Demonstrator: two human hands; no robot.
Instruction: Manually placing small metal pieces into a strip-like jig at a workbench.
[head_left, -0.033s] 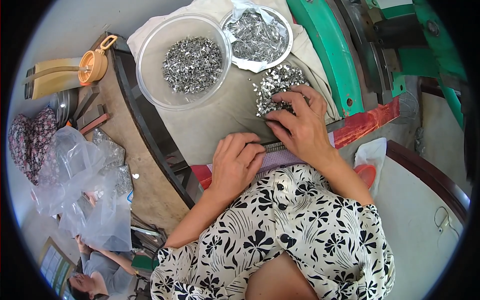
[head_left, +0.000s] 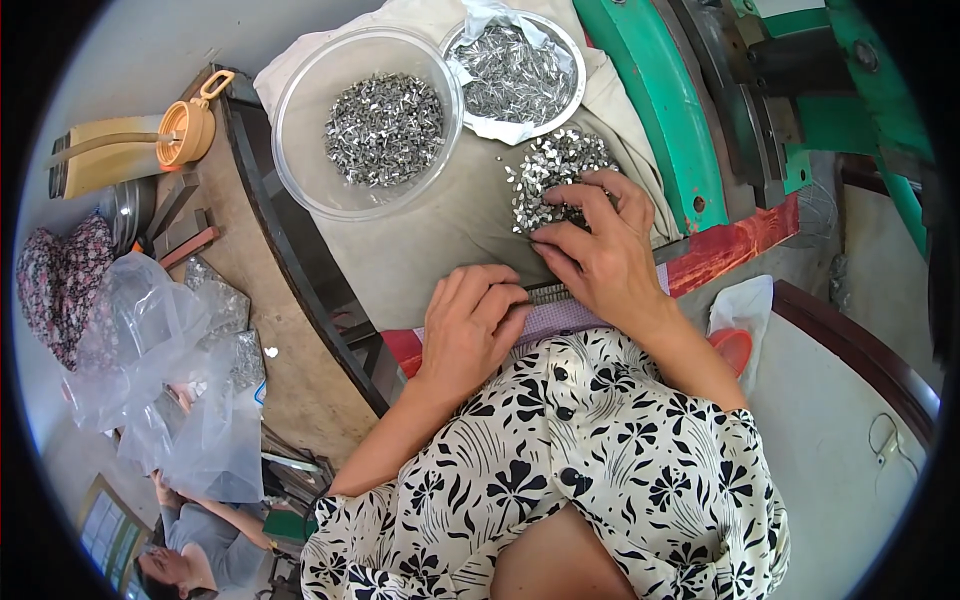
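Observation:
A heap of small shiny metal pieces (head_left: 540, 170) lies on the cloth-covered work surface (head_left: 400, 260). Over its near edge bends my right hand (head_left: 605, 245), middle fingers against the pieces. Its thumb and index tips come close together; whatever is between them is too small to make out. My left hand (head_left: 468, 325) rests at the near edge, fingers curled, with thumb and index meeting beside a narrow ridged metal strip (head_left: 550, 294). Whether that pinch holds a piece is hidden. The strip lies between both hands, partly covered by them.
A clear plastic tub (head_left: 290, 170) of small metal parts and a white bowl (head_left: 578, 95) of thin metal pieces stand behind. Green machinery (head_left: 660, 110) borders the right. Plastic bags (head_left: 200, 400) and an orange-lidded container (head_left: 185, 135) are left; another person (head_left: 215, 545) sits lower left.

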